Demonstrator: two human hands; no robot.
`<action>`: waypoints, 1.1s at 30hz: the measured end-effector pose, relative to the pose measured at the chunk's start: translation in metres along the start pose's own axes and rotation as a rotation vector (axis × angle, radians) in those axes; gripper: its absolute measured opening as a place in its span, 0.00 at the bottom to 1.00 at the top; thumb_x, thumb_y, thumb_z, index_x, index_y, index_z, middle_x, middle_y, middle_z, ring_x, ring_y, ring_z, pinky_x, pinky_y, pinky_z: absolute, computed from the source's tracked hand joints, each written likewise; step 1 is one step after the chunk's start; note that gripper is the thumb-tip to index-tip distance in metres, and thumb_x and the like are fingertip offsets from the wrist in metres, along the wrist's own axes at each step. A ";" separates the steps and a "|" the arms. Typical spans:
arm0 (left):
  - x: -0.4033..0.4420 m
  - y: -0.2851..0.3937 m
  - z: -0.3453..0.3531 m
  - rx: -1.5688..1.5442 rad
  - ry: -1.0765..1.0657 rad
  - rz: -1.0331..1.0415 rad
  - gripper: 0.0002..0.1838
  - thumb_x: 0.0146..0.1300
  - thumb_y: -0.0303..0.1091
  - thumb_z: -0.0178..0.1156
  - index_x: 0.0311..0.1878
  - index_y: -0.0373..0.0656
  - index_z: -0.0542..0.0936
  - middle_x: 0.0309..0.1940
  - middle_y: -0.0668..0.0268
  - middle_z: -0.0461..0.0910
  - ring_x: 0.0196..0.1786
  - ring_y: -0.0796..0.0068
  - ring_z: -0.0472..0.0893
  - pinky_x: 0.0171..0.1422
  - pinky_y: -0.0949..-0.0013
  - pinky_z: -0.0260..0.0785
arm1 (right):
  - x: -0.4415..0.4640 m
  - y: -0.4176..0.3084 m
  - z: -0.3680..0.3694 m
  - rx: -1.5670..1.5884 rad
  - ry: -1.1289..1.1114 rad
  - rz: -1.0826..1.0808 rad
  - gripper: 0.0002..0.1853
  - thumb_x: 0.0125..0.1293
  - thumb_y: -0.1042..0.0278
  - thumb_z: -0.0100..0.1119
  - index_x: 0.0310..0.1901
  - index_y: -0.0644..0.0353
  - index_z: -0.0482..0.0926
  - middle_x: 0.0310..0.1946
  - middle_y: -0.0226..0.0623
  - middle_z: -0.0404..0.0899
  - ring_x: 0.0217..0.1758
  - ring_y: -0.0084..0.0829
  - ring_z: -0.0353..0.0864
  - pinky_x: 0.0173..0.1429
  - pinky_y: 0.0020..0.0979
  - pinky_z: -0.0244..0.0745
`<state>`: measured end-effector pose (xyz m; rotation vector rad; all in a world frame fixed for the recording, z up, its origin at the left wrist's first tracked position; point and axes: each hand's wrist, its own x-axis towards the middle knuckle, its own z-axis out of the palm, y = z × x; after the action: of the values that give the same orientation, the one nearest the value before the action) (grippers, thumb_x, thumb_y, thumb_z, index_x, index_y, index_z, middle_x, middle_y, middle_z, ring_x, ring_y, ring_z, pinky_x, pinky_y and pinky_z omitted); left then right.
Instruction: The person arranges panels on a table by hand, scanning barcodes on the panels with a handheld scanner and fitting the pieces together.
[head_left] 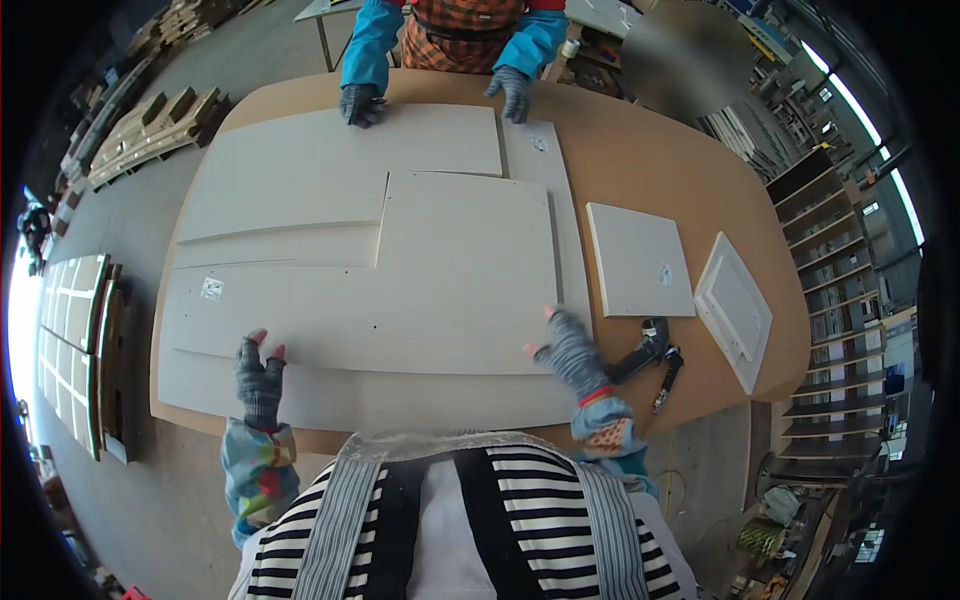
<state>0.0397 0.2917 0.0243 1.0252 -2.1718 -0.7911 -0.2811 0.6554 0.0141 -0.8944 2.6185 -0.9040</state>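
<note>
My left hand [260,380], in a grey fingertipless knit glove, is over the front left of the pale panels, thumb and fingers apart. An L-shaped white panel [440,270] lies on top of other flat panels, with small dark holes and a label [212,289] at its left end. At its front right corner is my right hand [572,352], gloved alike, its fingers spread. Whether either hand presses on the panel I cannot tell. Just right of my right hand lie a black power tool [645,350] and a smaller dark hand tool [668,378].
A co-worker's gloved hands [362,105] [512,93] rest by the far panel edges. A square white panel [640,260] and a framed white panel [735,312] lie on the brown tabletop [640,165]. Pallets [155,140] stand left, shelving [830,300] right.
</note>
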 end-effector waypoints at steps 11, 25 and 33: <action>0.078 0.021 0.082 0.670 -0.263 0.301 0.29 0.52 0.49 0.55 0.54 0.42 0.68 0.60 0.53 0.63 0.65 0.53 0.57 0.68 0.51 0.43 | -0.028 -0.016 0.014 -0.525 -0.228 0.054 0.60 0.35 0.33 0.66 0.67 0.53 0.46 0.67 0.55 0.36 0.71 0.51 0.32 0.72 0.47 0.29; 0.072 0.042 0.081 0.582 -0.246 0.277 0.24 0.49 0.47 0.59 0.47 0.44 0.72 0.47 0.59 0.69 0.55 0.55 0.64 0.63 0.58 0.53 | -0.028 0.004 0.008 -0.451 -0.186 -0.024 0.61 0.30 0.36 0.71 0.66 0.53 0.49 0.66 0.54 0.39 0.70 0.54 0.36 0.72 0.46 0.36; 0.069 0.032 0.087 0.552 -0.185 0.343 0.23 0.50 0.46 0.59 0.47 0.43 0.72 0.47 0.59 0.70 0.55 0.54 0.64 0.62 0.57 0.53 | -0.027 0.008 0.003 -0.443 -0.166 -0.065 0.61 0.31 0.36 0.71 0.66 0.53 0.50 0.67 0.53 0.38 0.70 0.53 0.35 0.72 0.45 0.37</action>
<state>-0.0739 0.2750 0.0097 0.8056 -2.7085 -0.1257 -0.2629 0.6758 0.0073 -1.1060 2.6968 -0.2419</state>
